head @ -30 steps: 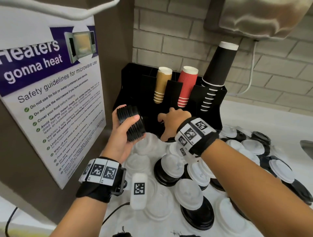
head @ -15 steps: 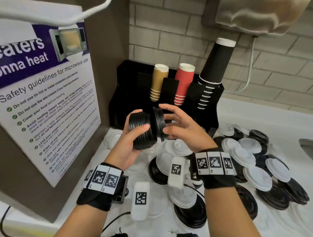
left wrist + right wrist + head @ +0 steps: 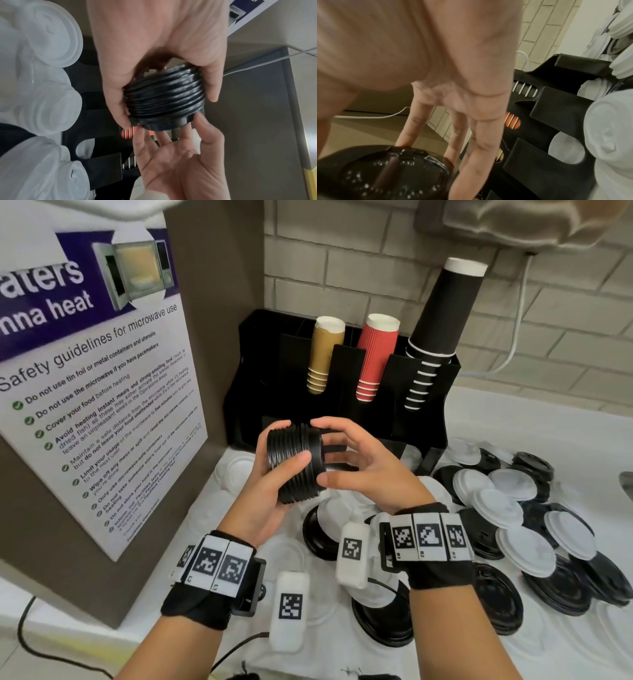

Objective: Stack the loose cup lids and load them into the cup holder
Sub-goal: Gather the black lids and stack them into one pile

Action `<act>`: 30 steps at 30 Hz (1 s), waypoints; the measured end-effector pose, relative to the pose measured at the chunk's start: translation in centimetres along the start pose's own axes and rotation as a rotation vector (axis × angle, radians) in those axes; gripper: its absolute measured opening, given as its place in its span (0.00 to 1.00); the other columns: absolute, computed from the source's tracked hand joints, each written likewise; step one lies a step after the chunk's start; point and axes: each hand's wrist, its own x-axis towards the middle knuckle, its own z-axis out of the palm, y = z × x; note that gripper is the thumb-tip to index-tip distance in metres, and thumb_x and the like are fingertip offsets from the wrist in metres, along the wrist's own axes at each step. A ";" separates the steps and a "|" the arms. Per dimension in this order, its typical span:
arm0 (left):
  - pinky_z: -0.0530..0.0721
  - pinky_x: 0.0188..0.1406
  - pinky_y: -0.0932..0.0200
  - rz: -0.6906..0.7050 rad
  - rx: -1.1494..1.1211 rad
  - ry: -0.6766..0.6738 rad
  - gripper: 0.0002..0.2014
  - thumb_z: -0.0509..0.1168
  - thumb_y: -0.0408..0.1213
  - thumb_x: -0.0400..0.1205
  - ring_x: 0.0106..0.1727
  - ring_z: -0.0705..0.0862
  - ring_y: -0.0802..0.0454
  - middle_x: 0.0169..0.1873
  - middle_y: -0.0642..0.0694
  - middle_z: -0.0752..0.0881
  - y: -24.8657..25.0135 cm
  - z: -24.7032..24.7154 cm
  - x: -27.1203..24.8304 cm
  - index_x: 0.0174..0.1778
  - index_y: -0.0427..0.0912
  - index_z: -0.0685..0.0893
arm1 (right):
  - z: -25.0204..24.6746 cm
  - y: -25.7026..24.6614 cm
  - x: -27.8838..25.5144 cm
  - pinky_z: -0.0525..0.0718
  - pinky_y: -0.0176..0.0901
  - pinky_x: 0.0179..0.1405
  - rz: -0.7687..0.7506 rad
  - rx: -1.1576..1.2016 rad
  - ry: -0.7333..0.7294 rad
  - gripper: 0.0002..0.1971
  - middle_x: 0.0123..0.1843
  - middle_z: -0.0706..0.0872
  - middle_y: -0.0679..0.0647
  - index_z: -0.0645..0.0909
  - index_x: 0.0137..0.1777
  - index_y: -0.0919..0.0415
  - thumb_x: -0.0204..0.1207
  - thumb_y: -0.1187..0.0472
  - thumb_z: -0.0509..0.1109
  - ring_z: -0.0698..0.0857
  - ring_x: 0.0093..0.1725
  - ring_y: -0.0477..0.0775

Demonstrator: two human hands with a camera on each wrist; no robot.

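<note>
The left hand (image 3: 274, 491) curled its fingers (image 3: 211, 86) and thumb round a stack of black cup lids (image 3: 296, 462), holding it on its side in the air in front of the cup holder (image 3: 342, 392). The right hand (image 3: 363, 470) met the stack's end with fingers (image 3: 481, 146) spread and nearly straight, their tips touching the rim of the end lid; in the right wrist view that lid's embossed top faced the palm.

Below the hands, loose lids covered the white counter (image 3: 513, 419): white and translucent lids (image 3: 507, 508) lay over and among black lids (image 3: 561, 587), the heap spreading to the right. White lids also showed in the holder's lower front openings (image 3: 566, 148).

The black cup holder stood against the brick wall. Its upper slots held tilted stacks of gold cups (image 3: 325, 354), red ribbed cups (image 3: 375, 356) and taller black cups (image 3: 442, 326).

A microwave safety poster (image 3: 99, 392) hung on the panel to the left. Both wrists wore black bands with square coded markers (image 3: 428, 537).
</note>
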 end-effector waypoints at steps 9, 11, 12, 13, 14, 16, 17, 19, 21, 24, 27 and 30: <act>0.88 0.48 0.43 0.064 0.009 0.117 0.25 0.69 0.39 0.72 0.57 0.84 0.46 0.58 0.48 0.84 0.2 -0.7 0.2 0.65 0.56 0.76 | -1.9 1.4 1.1 0.77 0.29 0.52 0.229 -0.464 0.022 0.24 0.61 0.80 0.44 0.77 0.69 0.48 0.74 0.48 0.74 0.82 0.61 0.47; 0.89 0.48 0.43 0.083 -0.014 0.144 0.23 0.69 0.39 0.71 0.55 0.84 0.47 0.55 0.49 0.85 0.5 -0.9 0.2 0.63 0.57 0.77 | -1.9 1.8 1.7 0.77 0.32 0.52 0.329 -0.789 -0.153 0.29 0.61 0.78 0.45 0.76 0.69 0.50 0.68 0.45 0.78 0.79 0.61 0.47; 0.88 0.48 0.43 0.093 -0.016 0.151 0.23 0.69 0.39 0.71 0.55 0.84 0.47 0.54 0.50 0.85 0.6 -1.1 0.2 0.63 0.57 0.76 | -1.6 2.1 2.0 0.79 0.37 0.54 0.379 -0.894 -0.242 0.33 0.62 0.77 0.47 0.74 0.69 0.51 0.65 0.44 0.80 0.78 0.60 0.49; 0.88 0.48 0.43 0.102 -0.016 0.155 0.23 0.69 0.39 0.71 0.54 0.85 0.48 0.53 0.50 0.85 0.7 -1.2 0.2 0.62 0.57 0.76 | -1.3 2.3 2.3 0.81 0.43 0.56 0.428 -0.971 -0.317 0.38 0.63 0.77 0.49 0.72 0.70 0.50 0.62 0.44 0.82 0.78 0.59 0.51; 0.88 0.48 0.44 0.110 -0.017 0.159 0.23 0.69 0.39 0.71 0.53 0.85 0.49 0.53 0.51 0.86 0.8 -1.3 0.2 0.62 0.57 0.76 | -0.9 2.5 2.5 0.83 0.48 0.55 0.474 -1.028 -0.380 0.41 0.63 0.76 0.50 0.69 0.71 0.50 0.59 0.45 0.84 0.79 0.58 0.53; 0.89 0.48 0.44 0.119 -0.019 0.167 0.24 0.69 0.39 0.71 0.52 0.86 0.50 0.53 0.51 0.86 0.9 -1.6 0.2 0.64 0.57 0.75 | -0.2 3.1 2.9 0.86 0.51 0.50 0.520 -1.131 -0.476 0.46 0.61 0.76 0.50 0.65 0.72 0.49 0.55 0.47 0.86 0.80 0.55 0.54; 0.89 0.49 0.44 0.123 -0.019 0.170 0.25 0.69 0.39 0.71 0.52 0.86 0.50 0.53 0.51 0.86 1.0 -1.7 0.3 0.65 0.57 0.75 | 0.0 3.5 3.0 0.86 0.50 0.45 0.512 -1.183 -0.502 0.47 0.59 0.75 0.50 0.64 0.72 0.49 0.55 0.47 0.86 0.80 0.52 0.54; 0.89 0.49 0.43 0.127 -0.014 0.174 0.25 0.70 0.39 0.71 0.53 0.87 0.51 0.54 0.51 0.86 1.1 -1.9 0.2 0.65 0.57 0.75 | 0.4 4.2 3.0 0.81 0.44 0.33 0.490 -1.241 -0.533 0.45 0.56 0.74 0.50 0.63 0.71 0.49 0.56 0.49 0.85 0.78 0.46 0.52; 0.88 0.50 0.43 0.130 -0.006 0.174 0.25 0.70 0.39 0.71 0.53 0.87 0.51 0.55 0.50 0.86 1.2 -2.0 0.0 0.65 0.58 0.76 | 0.4 4.1 3.1 0.79 0.42 0.30 0.497 -1.226 -0.544 0.42 0.56 0.73 0.51 0.63 0.71 0.49 0.59 0.53 0.82 0.77 0.42 0.51; 0.88 0.49 0.43 0.130 0.003 0.184 0.23 0.70 0.39 0.72 0.53 0.87 0.50 0.54 0.51 0.86 1.4 -1.9 -0.2 0.63 0.58 0.77 | -0.2 2.8 3.7 0.84 0.51 0.45 0.437 -1.245 -0.424 0.45 0.66 0.72 0.56 0.60 0.77 0.49 0.62 0.52 0.81 0.79 0.55 0.57; 0.87 0.50 0.42 0.121 0.008 0.191 0.25 0.70 0.39 0.72 0.56 0.85 0.48 0.56 0.49 0.84 1.5 -1.8 -0.4 0.66 0.56 0.74 | -0.3 1.5 4.4 0.82 0.60 0.59 0.342 -1.357 -0.300 0.48 0.73 0.68 0.58 0.57 0.80 0.51 0.63 0.47 0.80 0.72 0.70 0.63; 0.87 0.48 0.44 0.114 0.013 0.179 0.26 0.70 0.39 0.72 0.57 0.85 0.48 0.56 0.49 0.84 1.6 -1.7 -0.3 0.67 0.55 0.74 | 1.0 1.6 3.9 0.84 0.54 0.51 0.314 -1.352 -0.425 0.41 0.66 0.74 0.56 0.69 0.73 0.55 0.63 0.43 0.80 0.79 0.60 0.58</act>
